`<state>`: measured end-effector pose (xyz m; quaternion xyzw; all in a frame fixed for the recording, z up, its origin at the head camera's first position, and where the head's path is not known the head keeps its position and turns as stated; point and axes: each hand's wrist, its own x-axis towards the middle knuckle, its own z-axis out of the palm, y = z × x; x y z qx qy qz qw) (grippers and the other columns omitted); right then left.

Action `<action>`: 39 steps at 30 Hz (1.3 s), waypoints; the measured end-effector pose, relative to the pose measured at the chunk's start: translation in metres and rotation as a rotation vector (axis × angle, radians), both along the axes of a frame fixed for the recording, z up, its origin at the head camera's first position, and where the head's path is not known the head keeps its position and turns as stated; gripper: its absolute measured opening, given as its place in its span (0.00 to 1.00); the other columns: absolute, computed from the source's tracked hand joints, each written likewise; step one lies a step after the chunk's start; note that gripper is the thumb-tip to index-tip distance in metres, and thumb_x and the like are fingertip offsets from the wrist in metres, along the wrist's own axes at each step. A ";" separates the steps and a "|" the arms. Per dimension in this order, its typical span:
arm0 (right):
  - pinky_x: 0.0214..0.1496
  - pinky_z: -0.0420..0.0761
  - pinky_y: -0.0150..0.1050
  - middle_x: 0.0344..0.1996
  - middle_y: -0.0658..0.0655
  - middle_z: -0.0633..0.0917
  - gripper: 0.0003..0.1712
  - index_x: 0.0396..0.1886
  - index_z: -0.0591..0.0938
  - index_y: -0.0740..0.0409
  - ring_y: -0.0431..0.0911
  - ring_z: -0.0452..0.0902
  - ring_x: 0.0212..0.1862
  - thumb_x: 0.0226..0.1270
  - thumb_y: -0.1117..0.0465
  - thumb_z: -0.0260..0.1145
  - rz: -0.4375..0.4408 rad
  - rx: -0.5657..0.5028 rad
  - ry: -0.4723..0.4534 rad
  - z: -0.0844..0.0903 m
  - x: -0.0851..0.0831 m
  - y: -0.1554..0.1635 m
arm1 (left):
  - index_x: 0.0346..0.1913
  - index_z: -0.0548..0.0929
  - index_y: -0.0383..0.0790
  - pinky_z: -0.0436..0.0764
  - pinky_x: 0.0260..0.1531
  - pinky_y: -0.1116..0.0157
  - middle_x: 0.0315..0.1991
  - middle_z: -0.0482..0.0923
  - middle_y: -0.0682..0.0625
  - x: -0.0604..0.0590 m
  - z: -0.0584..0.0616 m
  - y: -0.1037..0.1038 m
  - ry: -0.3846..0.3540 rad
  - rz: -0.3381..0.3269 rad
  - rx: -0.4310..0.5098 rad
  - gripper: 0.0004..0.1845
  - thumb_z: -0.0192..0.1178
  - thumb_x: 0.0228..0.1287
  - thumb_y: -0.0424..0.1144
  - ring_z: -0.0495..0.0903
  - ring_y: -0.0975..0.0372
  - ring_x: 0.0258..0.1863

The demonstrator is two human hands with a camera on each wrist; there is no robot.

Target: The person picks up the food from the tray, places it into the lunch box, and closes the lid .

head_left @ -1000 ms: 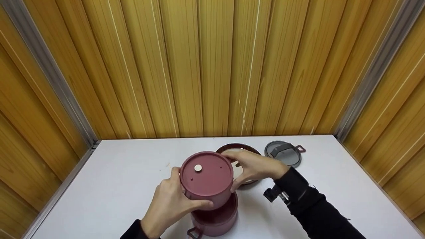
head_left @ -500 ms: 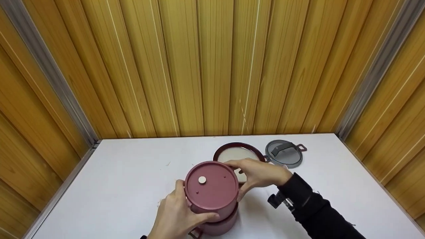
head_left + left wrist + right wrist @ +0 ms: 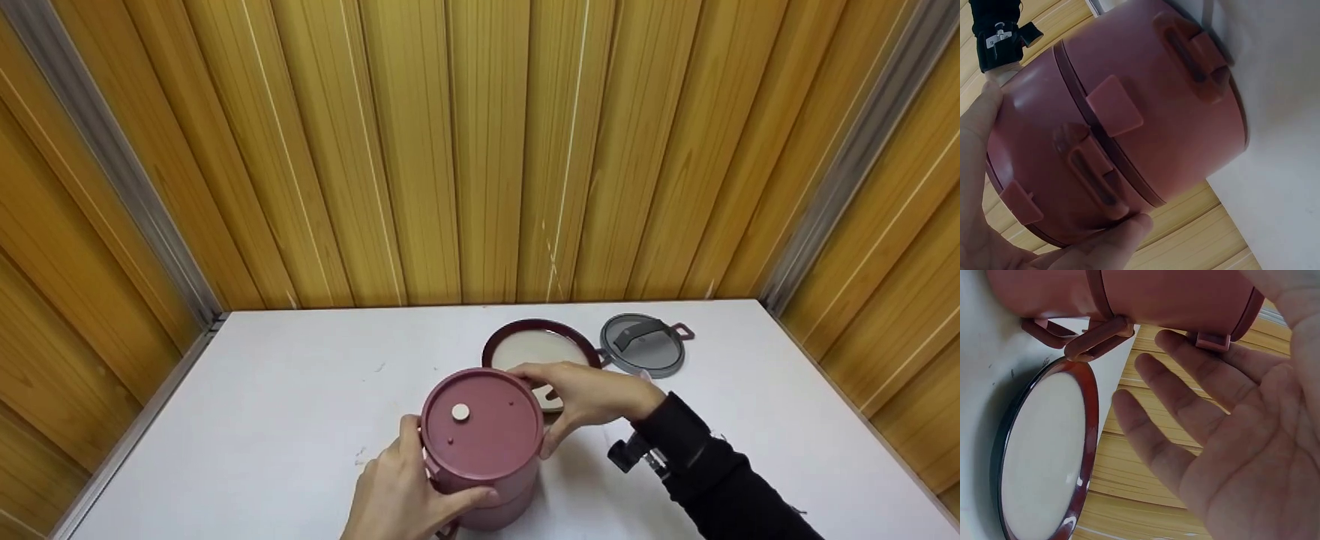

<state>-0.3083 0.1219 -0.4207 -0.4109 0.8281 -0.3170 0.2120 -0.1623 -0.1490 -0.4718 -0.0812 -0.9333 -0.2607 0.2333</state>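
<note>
With the upper container (image 3: 481,435) seated on the lower container (image 3: 1185,95) near the table's (image 3: 262,390) 6 o'clock edge, stacking looks done; left hand (image 3: 401,491) grips it, right hand (image 3: 592,394) fingers relaxed, lids at 1 o'clock unplaced.

Evenly and brightly lit from above. Soft, faint shadows thrown onto the counter (image 3: 262,420) just right of the red container (image 3: 482,442). Pale glare streaks down the wooden wall (image 3: 480,150) behind it. Bowed at the edges by a wide lens. Blurred and out of focus close up in both wrist views.
</note>
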 end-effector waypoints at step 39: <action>0.73 0.81 0.43 0.62 0.43 0.88 0.44 0.65 0.81 0.43 0.44 0.83 0.68 0.46 0.49 0.91 -0.007 -0.049 0.186 -0.031 0.017 0.004 | 0.64 0.82 0.38 0.88 0.59 0.63 0.60 0.88 0.42 -0.038 -0.022 -0.053 -0.394 -0.467 0.371 0.43 0.88 0.45 0.53 0.89 0.48 0.61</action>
